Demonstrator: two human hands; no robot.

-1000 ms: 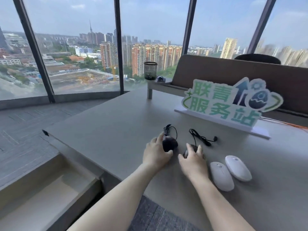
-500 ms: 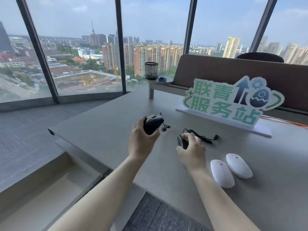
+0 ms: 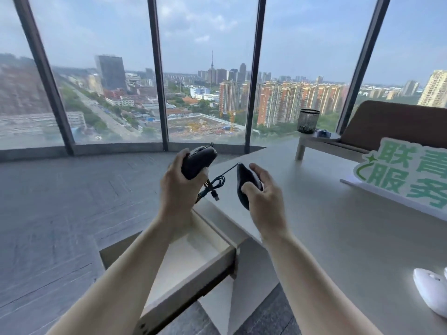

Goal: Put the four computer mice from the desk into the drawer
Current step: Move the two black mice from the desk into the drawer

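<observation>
My left hand (image 3: 177,189) grips a black wired mouse (image 3: 197,162) in the air, left of the desk's corner. In my right hand (image 3: 264,197) is a second black wired mouse (image 3: 245,182), tilted on its side above the desk edge. Their bundled cables (image 3: 212,187) dangle between the two hands, above the back of the open drawer (image 3: 217,238). The drawer's pale inside shows nothing in it, partly hidden by my left forearm. A white mouse (image 3: 428,293) lies on the grey desk (image 3: 338,226) at the lower right, and a sliver of a second white mouse (image 3: 445,273) shows at the frame's edge.
A green and white sign (image 3: 406,175) stands on the desk at the right. Behind it a low shelf carries a black mesh cup (image 3: 308,120), with a brown panel (image 3: 396,124) beyond. Tall windows and grey floor fill the left.
Both hands lifted the black mice off the desk and carried them left toward the open drawer. My view swung left, so the white mice now sit at the frame's right edge.
</observation>
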